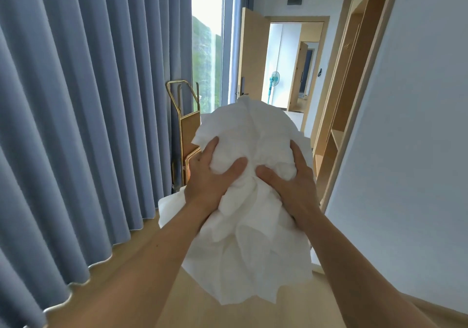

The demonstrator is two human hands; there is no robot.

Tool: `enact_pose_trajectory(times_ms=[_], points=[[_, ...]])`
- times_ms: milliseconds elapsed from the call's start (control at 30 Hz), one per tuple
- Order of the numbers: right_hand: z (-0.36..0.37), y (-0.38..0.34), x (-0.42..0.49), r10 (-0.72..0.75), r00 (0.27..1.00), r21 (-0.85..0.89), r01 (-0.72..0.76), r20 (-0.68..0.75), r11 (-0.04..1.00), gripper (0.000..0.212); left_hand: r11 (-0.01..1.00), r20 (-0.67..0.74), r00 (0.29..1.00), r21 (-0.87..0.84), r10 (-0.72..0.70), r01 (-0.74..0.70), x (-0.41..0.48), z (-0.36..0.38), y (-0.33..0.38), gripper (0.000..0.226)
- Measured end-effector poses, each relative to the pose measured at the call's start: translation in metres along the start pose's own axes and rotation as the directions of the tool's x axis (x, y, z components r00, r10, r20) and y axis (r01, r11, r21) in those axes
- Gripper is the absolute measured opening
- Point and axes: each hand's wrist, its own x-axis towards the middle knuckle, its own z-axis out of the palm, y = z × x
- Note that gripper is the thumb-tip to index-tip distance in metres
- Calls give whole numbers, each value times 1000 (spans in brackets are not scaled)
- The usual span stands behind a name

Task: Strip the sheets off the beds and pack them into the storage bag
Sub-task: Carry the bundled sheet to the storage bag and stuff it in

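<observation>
A crumpled white sheet point(249, 201) is bundled up in front of me at chest height, above the wooden floor. My left hand point(210, 175) grips its left side, thumb pressed into the cloth. My right hand point(291, 178) grips the right side, fingers curled over the top of the bundle. Loose folds hang down between my forearms. No bed or storage bag is in view.
Blue curtains point(88, 99) run along the left. A gold luggage trolley point(186, 130) stands by the window ahead. An open wooden door point(249, 54) leads to a corridor with a teal fan point(273, 79). A wooden wardrobe point(347, 79) and white wall point(417, 125) are at right.
</observation>
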Motion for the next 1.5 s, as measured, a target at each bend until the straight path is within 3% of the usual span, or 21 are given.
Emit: enact_pose_trajectory(times_ms=[267, 567, 900, 1133, 1500], points=[[65, 28, 153, 42, 995, -28, -45, -93, 999, 121, 995, 56, 995, -56, 85, -82, 173, 40, -46, 96], [107, 92, 315, 78, 987, -8, -80, -142, 997, 112, 998, 128, 991, -43, 39, -34, 330, 121, -95, 97], [151, 150, 533, -7, 997, 19, 9, -76, 1000, 107, 1000, 32, 999, -13, 23, -23, 521, 210, -127, 101], [195, 202, 665, 10, 998, 12, -9, -67, 1000, 109, 1000, 32, 999, -29, -5, 6, 648, 268, -179, 97], [248, 275, 870, 80, 973, 8, -80, -215, 997, 111, 996, 200, 978, -73, 57, -43, 872, 375, -244, 90]])
